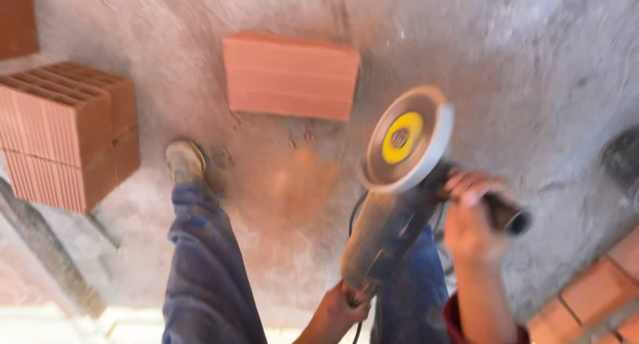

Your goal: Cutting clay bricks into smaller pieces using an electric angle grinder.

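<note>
Gripping an angle grinder (389, 231), seen from the head camera: the right hand (469, 227) has its fingers curled closed around the black side handle (502, 214), and the left hand (339, 311) is closed around the rear of the dusty body, where the cable leaves it. The grey cutting disc (406, 141), with a yellow centre label, stands just beyond the right fingers and faces the camera; motion blur hides whether it is spinning. Ahead of the disc, well apart from both hands, a single hollow clay block (289, 74) lies on the concrete floor (532, 64), with orange dust between it and the grinder. Stacked blocks (66, 134) sit far to the left of the left fingers, beyond a worn boot (185, 161). Good practice, as a judgement: keep both grips firm, the disc away from the legs and the cable behind the tool.
</note>
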